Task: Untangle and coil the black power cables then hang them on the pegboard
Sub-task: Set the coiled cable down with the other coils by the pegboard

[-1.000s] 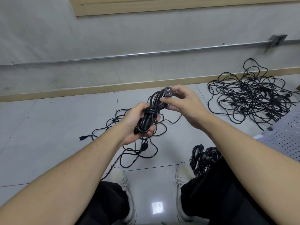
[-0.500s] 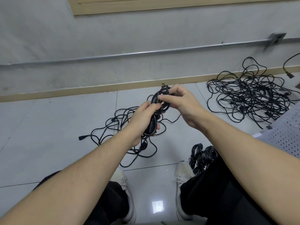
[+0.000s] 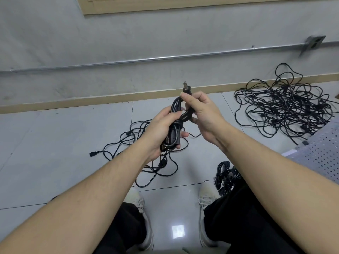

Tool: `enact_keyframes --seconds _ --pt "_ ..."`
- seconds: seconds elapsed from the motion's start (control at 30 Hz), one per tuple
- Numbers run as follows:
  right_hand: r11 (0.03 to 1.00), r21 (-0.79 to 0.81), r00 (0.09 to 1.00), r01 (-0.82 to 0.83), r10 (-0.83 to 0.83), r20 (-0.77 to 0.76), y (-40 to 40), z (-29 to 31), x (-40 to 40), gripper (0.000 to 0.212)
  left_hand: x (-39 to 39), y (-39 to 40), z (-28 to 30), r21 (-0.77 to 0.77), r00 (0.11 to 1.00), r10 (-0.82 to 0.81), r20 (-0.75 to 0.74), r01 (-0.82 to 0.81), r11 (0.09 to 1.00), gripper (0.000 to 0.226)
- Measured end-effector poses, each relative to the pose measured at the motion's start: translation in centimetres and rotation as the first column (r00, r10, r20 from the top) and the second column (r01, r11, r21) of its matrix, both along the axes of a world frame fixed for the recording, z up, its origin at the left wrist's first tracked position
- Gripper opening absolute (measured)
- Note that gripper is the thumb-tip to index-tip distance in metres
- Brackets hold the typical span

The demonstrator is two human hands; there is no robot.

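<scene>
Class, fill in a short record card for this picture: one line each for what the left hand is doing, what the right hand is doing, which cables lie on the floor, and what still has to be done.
left hand: grips the coiled cable round its middle
right hand: pinches the plug end, prongs pointing up
floor: loose cable ahead; big tangled pile at right; coiled bundles by the right shoe
pegboard: at right edge
still to do: hang the coil

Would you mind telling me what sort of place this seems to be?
Probably a workshop or storeroom: bare grey wall with a metal conduit, a tangled cable pile on the tiled floor, and a perforated pegboard panel.
</scene>
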State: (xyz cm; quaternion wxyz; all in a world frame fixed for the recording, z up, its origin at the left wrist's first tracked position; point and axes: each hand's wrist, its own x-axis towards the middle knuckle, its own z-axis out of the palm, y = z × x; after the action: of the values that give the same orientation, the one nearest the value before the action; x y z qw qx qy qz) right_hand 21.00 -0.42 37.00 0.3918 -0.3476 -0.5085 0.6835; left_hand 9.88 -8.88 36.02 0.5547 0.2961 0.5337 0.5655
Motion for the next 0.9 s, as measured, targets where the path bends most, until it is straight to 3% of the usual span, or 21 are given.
enact_keyframes --seconds 0.1,0.2,0.27,0.33,0.47,0.57,0.67,0.9 --pt "0.999 0.026 0.994 0.037 -0.04 0.103 0.2 0.0 0.3 0.022 -0.8 0.2 0.0 0.0 0.995 0.095 -0.016 -0.095 0.995 0.013" --pt "0.963 0.244 0.966 0.113 -0.164 0.202 0.4 -0.1 0.9 0.013 -1.7 0.6 0.4 0.008 0.986 0.16 -0.039 -0.16 0.987 0.013" --pt "0.927 0.375 0.976 0.03 -0.108 0.189 0.0 0.0 1.1 0.006 -1.8 0.8 0.4 0.007 0.984 0.168 -0.065 -0.168 0.986 0.014" --pt "0.877 0.475 0.975 -0.071 -0.04 0.219 -0.7 -0.1 1.2 0.011 -1.7 1.0 0.3 -0.004 0.98 0.185 -0.078 -0.186 0.982 0.015" --pt "0.828 0.553 0.953 -0.098 -0.082 0.291 -0.5 0.1 1.4 0.031 -1.7 1.0 0.1 -0.011 0.976 0.169 -0.139 -0.172 0.985 0.024" --pt "0.756 0.621 0.911 -0.207 -0.082 0.404 -0.4 0.3 1.8 0.033 -1.8 0.9 0.0 0.016 0.965 0.185 -0.188 -0.185 0.983 0.017" --pt "0.741 0.617 0.901 -0.265 -0.039 0.433 -0.5 0.4 2.1 0.028 -2.2 0.8 -0.1 0.048 0.955 0.185 -0.231 -0.178 0.983 0.015" --pt "0.908 0.346 0.939 -0.234 0.119 0.324 0.5 0.1 1.8 0.028 -1.6 0.5 0.0 0.095 0.939 0.14 -0.314 -0.115 0.989 0.009"
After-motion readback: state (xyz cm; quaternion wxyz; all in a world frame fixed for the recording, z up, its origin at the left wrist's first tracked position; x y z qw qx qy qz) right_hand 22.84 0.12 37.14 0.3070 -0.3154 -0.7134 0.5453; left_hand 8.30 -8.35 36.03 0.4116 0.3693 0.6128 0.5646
